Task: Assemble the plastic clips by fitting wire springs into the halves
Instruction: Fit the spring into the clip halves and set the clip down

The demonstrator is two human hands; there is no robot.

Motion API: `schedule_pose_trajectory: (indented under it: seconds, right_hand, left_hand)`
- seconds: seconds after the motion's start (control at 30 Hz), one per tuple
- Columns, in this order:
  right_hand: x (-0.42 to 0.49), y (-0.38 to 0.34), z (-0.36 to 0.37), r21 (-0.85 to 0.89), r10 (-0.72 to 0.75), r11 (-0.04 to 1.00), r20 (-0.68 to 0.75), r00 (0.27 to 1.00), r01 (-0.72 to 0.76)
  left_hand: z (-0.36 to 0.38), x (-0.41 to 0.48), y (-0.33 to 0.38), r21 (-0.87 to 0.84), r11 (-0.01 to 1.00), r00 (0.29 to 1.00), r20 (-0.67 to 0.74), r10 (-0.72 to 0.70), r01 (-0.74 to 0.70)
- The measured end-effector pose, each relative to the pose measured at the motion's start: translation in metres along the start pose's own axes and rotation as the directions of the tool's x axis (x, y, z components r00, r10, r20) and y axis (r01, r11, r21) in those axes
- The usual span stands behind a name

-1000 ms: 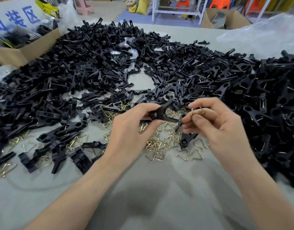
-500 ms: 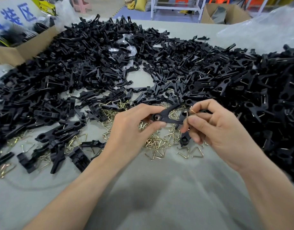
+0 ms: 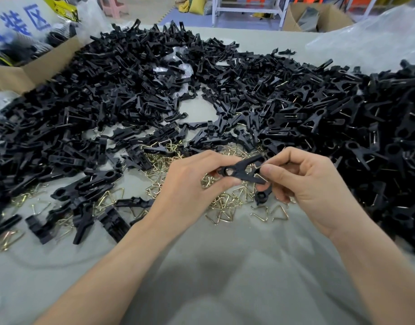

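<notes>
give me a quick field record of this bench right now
left hand: grips clip at its ring end
right hand: pinches the clip's open end
spring in clip: cannot tell
loose wire springs: scattered on table under the hands
black clip parts: heaped beyond and to both sides
cardboard box: far left

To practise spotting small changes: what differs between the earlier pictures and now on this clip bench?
The right hand moved left, bringing its wire spring, now out of sight, to the clip and pinching the open end. The left hand kept gripping the clip; the piles stayed.
</notes>
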State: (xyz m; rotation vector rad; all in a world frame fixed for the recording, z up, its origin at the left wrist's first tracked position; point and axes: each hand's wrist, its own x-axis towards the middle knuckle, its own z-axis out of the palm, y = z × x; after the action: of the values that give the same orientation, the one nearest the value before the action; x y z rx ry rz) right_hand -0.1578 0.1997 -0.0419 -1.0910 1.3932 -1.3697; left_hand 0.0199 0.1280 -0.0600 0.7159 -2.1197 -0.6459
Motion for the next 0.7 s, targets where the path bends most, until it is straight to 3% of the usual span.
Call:
schedule_pose_trajectory:
  seconds: [0.7]
  right_hand:
    - [-0.0013,0.0049,-0.0003,-0.011,0.041,0.999,-0.083,0.996,-0.042]
  left_hand:
    - [0.0008,-0.0018,0.0049,0.031,0.999,0.999,0.053,0.004,-0.006]
